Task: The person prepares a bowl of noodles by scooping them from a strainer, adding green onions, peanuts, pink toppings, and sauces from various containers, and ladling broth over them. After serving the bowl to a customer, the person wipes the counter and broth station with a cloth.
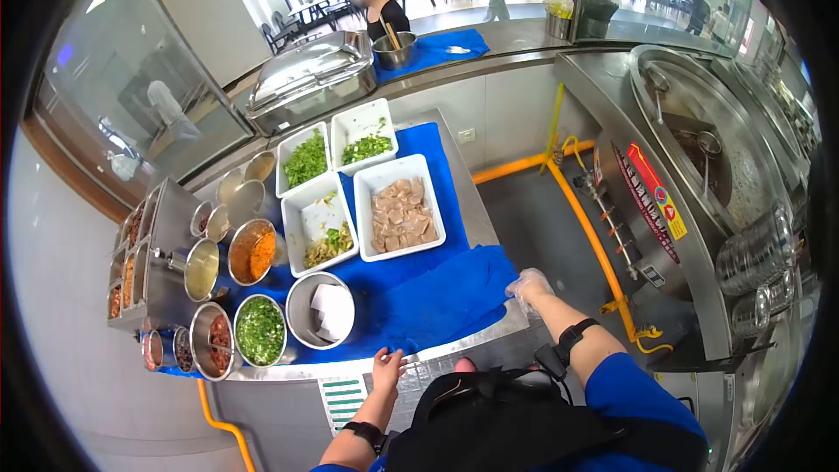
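My right hand (529,287), in a clear plastic glove, is at the right edge of the blue cloth (437,293), its fingers pressed against the bunched cloth. My left hand (389,367) is bare, with fingers apart at the table's front edge, holding nothing. Nearest to it stands a round metal pot (301,313) with white pieces inside. Left of that are a bowl of chopped greens (260,329) and a bowl of red bits (218,345). Behind the cloth's folds sits a white tray of sliced meat (402,212).
White trays of greens (306,160) stand at the back. Beyond are a steel chafing dish (315,79) and a person (393,17). At right, a large cooking vat (699,135) stands behind yellow pipes (585,227). Spice containers (131,258) line the left.
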Motion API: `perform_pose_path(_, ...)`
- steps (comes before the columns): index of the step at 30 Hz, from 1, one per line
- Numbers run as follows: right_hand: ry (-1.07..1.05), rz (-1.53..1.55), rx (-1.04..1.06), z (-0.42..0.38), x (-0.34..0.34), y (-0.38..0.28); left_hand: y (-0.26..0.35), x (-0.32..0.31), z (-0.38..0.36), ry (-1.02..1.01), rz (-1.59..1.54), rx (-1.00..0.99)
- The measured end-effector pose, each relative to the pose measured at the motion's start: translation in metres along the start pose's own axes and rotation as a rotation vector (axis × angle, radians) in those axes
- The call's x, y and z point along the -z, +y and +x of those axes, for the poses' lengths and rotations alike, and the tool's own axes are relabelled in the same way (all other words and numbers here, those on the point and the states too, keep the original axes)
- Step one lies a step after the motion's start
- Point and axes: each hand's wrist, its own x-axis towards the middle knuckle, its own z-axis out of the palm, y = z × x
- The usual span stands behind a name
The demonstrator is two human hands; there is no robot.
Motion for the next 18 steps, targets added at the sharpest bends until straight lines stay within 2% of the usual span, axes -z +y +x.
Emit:
perform_pose_path(3,0.101,0.02,0.033,-0.005,0.003,0.003,-0.014,-0.003,0.027,0.021,0.054,-0.028)
perform_pose_path(4,0.118,0.044,0.038,-0.004,0.004,0.004,-0.013,-0.002,0.037,-0.112,0.017,-0.07)
perform_pose_path(5,0.135,0.073,0.046,-0.002,0.004,0.005,-0.017,-0.004,0.041,-0.124,0.002,-0.091)
perform_pose_path(8,0.165,0.379,0.019,0.014,-0.01,0.02,-0.007,0.001,0.059,-0.182,0.069,-0.04)
perform_pose_path(9,0.11,0.525,-0.044,0.013,-0.006,0.015,-0.003,0.002,0.06,-0.177,0.079,-0.044)
perform_pose_path(11,-0.013,0.802,-0.17,-0.007,0.008,0.002,-0.004,-0.008,0.036,-0.118,-0.093,0.09)
perform_pose_path(14,-0.041,0.875,-0.192,0.004,0.008,0.006,0.008,-0.005,0.022,-0.158,-0.092,0.135)
perform_pose_path(18,-0.016,1.03,-0.084,-0.01,0.014,-0.012,0.008,-0.005,0.018,-0.113,-0.248,0.135)
